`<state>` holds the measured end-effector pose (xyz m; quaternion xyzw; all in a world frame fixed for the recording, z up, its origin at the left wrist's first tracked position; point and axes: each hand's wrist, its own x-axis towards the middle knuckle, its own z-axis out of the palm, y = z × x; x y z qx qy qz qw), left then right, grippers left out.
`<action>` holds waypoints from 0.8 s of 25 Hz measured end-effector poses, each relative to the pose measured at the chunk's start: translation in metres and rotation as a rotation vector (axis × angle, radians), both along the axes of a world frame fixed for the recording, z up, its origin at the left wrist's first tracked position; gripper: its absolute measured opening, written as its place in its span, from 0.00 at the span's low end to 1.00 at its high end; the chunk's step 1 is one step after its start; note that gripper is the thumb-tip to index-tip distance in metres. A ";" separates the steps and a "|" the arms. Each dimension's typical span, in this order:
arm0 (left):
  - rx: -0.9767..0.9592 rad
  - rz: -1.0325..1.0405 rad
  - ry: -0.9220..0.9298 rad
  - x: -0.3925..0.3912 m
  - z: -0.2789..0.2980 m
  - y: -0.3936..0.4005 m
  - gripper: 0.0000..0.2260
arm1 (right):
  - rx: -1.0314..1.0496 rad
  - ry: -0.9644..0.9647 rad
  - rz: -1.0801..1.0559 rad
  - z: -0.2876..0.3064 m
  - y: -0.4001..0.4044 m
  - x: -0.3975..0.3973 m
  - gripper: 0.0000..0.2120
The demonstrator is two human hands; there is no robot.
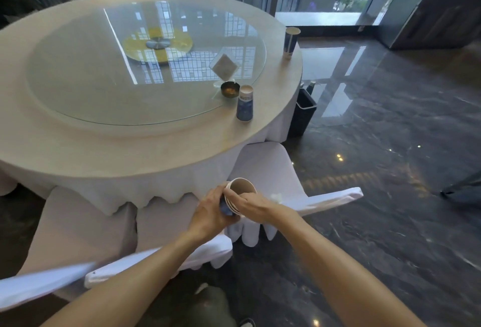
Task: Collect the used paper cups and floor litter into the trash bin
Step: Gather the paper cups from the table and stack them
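Both hands hold a nested stack of paper cups [240, 189], mouth tilted up, over a white-covered chair in front of the table. My left hand [212, 210] wraps the stack's blue lower part; my right hand [256, 203] grips its rims from the right. One blue-and-white paper cup [245, 104] stands upside down on the table near its front right edge. Another cup [290, 41] stands upright at the far right edge. A dark trash bin [303, 113] sits on the floor, just right of the table. A small white crumpled scrap [276, 197] lies on the chair seat beside my right hand.
The round table [130, 149] has a white cloth and a glass turntable [104, 92] carrying an ashtray [229, 89] and a clear card stand [224, 66]. White-covered chairs [276, 165] crowd the near side. Glossy dark marble floor [390, 170] spreads to the right.
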<state>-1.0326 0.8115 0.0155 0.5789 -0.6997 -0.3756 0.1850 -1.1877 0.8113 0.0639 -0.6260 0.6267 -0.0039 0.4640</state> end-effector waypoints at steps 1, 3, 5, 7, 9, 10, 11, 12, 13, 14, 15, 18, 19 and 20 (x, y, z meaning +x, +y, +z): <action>0.009 0.004 -0.004 -0.006 0.000 -0.001 0.33 | -0.020 -0.001 0.022 0.001 -0.002 -0.007 0.34; 0.045 0.045 0.017 -0.015 0.001 -0.011 0.33 | -0.126 -0.009 0.046 0.005 -0.011 -0.018 0.32; 0.054 0.098 0.020 -0.025 -0.003 -0.026 0.33 | -0.247 -0.012 -0.001 0.010 -0.023 -0.033 0.31; 0.066 0.142 0.013 -0.041 -0.011 -0.044 0.33 | -0.444 -0.011 -0.057 0.006 -0.041 -0.053 0.29; 0.088 0.155 0.011 -0.060 -0.025 -0.064 0.34 | -0.565 0.063 -0.102 -0.008 -0.066 -0.078 0.24; 0.103 0.149 0.014 -0.071 -0.035 -0.077 0.34 | -0.562 0.123 -0.123 -0.018 -0.080 -0.093 0.24; 0.121 0.146 0.019 -0.081 -0.043 -0.087 0.34 | -0.533 0.185 -0.138 -0.025 -0.091 -0.106 0.27; 0.138 0.141 0.027 -0.091 -0.050 -0.096 0.34 | -0.493 0.240 -0.158 -0.031 -0.099 -0.119 0.30; 0.160 0.141 0.031 -0.101 -0.056 -0.107 0.34 | -0.448 0.282 -0.186 -0.036 -0.107 -0.134 0.33; 0.177 0.149 0.041 -0.110 -0.061 -0.118 0.34 | -0.390 0.315 -0.204 -0.042 -0.115 -0.149 0.35; 0.187 0.156 0.055 -0.120 -0.066 -0.129 0.34 | -0.338 0.342 -0.206 -0.048 -0.123 -0.165 0.37; 0.187 0.172 0.067 -0.141 -0.070 -0.159 0.33 | -0.231 0.410 -0.190 -0.060 -0.152 -0.201 0.39; 0.180 0.178 0.062 -0.145 -0.070 -0.168 0.33 | -0.209 0.420 -0.190 -0.066 -0.160 -0.209 0.39; 0.182 0.187 0.067 -0.148 -0.073 -0.175 0.33 | -0.187 0.431 -0.185 -0.074 -0.167 -0.214 0.40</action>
